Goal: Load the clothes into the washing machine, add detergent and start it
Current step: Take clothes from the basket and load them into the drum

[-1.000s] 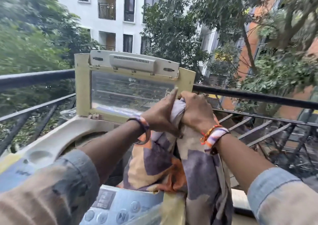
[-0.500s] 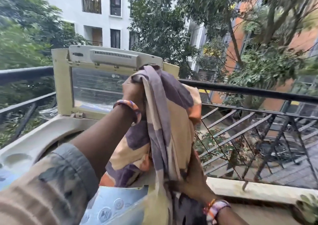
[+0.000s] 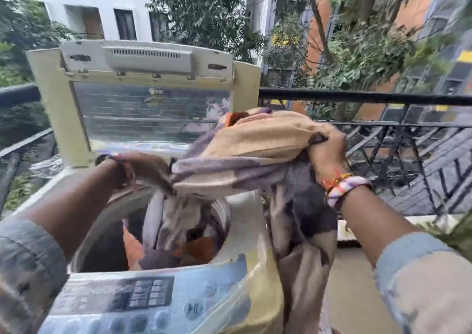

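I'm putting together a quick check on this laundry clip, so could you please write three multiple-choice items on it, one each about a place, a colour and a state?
1. Where does the lower part of the patterned cloth hang?
A. Over the balcony railing
B. Down into the drum
C. On the floor tiles

2. Which colours show on the cloth?
A. Beige, purple and orange
B. Green and white
C. Solid black

3. How does the washing machine lid stand?
A. Shut flat
B. Taken off
C. Raised upright

Answers:
1 B, the cloth runs from the left hand down into the drum.
2 A, beige, purple and orange patches show between the left hand and the right hand.
3 C, the lid stands up behind the open drum.
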Demonstrator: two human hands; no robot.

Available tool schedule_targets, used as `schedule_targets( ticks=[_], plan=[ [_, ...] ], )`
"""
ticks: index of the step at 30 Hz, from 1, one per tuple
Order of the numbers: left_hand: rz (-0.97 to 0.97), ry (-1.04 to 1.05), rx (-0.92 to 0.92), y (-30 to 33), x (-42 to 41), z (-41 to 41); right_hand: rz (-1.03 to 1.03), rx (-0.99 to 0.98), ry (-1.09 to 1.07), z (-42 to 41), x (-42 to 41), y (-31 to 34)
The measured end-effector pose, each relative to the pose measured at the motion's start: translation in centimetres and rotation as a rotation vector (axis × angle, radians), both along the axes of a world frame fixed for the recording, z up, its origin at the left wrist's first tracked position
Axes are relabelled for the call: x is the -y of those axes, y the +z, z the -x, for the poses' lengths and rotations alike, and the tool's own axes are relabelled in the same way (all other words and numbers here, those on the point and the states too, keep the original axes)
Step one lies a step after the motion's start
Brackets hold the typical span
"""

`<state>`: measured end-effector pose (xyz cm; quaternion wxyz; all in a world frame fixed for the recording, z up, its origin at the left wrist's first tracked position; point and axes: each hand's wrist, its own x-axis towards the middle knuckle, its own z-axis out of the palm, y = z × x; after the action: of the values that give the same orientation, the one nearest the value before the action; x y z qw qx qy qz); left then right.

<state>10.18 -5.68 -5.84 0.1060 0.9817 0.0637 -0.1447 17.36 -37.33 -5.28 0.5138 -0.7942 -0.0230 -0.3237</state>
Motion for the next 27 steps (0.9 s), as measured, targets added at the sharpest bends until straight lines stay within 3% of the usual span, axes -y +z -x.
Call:
schedule_targets(
  ticks=[2,5,9,11,15,18,20,22,25,27],
  plan=[
    [0.157,-0.019,-0.049,1.4,2.3,0.3,-0.002,0.047,0.061,0.4,-1.4,1.7],
    [0.497,-0.161,0.201,3.3,6.2,-0.4,0.128,0.105,0.105,1.8,-3.6,2.0],
    [0.548,-0.481,0.560,3.8,12.2,-1.4,0.207,0.140,0.113,2.9,-4.8,2.0],
    [0.661,-0.527,0.597,2.9,13.6,-2.3,0.204,0.135,0.138,3.3,-4.6,1.8],
    [0.732,-0.425,0.617,1.6,13.4,-3.2,0.113,-0.006,0.342,3.9,-2.7,-0.4],
    [1.001,-0.301,0.647,1.5,11.8,-4.1,0.044,-0.314,0.610,4.7,-0.2,-4.7],
    [1.243,-0.179,0.675,2.2,9.9,-4.6,0.123,-0.539,0.537,6.0,0.9,-8.5],
    [1.413,-0.101,0.695,2.9,7.7,-4.8,0.047,-0.735,0.432,7.2,1.0,-11.6],
    [1.605,-0.067,0.615,3.3,4.3,-5.0,-0.047,-0.746,0.291,6.4,-0.5,-14.2],
    [1.618,-0.020,0.610,3.0,2.1,-5.5,-0.050,-0.647,0.185,4.5,-1.9,-13.2]
  ],
)
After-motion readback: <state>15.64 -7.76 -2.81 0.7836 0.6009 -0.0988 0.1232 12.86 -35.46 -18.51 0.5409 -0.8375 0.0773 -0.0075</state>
